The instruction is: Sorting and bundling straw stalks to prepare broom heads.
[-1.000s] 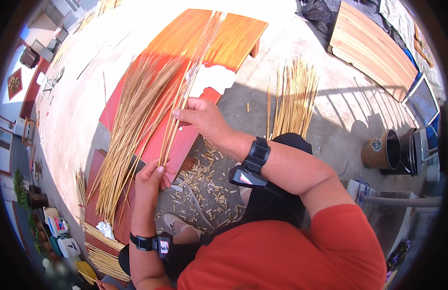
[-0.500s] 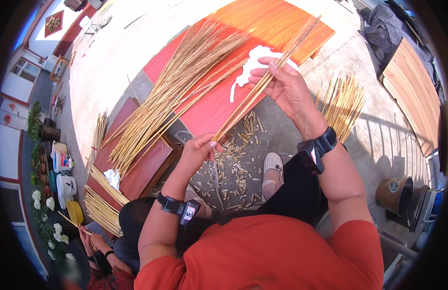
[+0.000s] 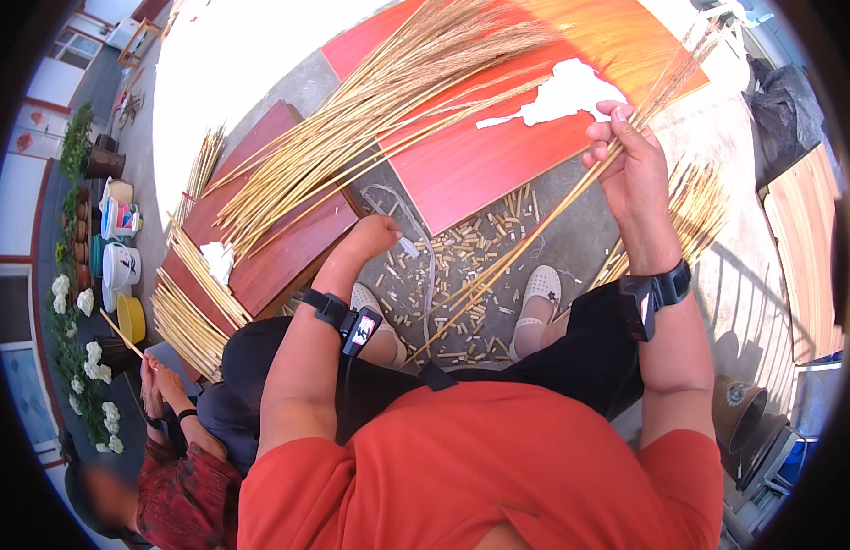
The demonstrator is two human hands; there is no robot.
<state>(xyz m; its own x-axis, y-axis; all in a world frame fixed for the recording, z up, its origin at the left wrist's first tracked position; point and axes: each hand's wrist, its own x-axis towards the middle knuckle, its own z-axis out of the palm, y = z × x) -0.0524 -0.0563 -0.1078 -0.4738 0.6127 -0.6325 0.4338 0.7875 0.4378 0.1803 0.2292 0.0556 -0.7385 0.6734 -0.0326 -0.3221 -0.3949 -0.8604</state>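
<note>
My right hand (image 3: 636,170) is raised at the right, its fingers closed around a few long straw-coloured stalks (image 3: 535,234). Their feathery tops point up and away, and the bare lower ends slant down toward my lap. At centre left my left hand (image 3: 375,236) is off these stalks, its fingers curled in; whatever they may hold is hidden. Just beyond it lies a large fanned bundle of plumed stalks (image 3: 297,183), spread across a dark red board (image 3: 301,243) and a bright orange-red board (image 3: 443,183). A crumpled white cloth (image 3: 572,94) rests on the bright board beside my right hand.
Short cut stalk pieces (image 3: 471,243) litter the ground between my shoes (image 3: 540,291). More stalk bundles stand at right (image 3: 691,211) and lie at left (image 3: 191,321). A person (image 3: 182,477) sits at my left, holding a stalk. A metal bucket (image 3: 739,412) stands lower right.
My left hand has let go of the stalks' lower ends and moved up toward the large bundle. My right hand still grips the stalks. The whole view has shifted.
</note>
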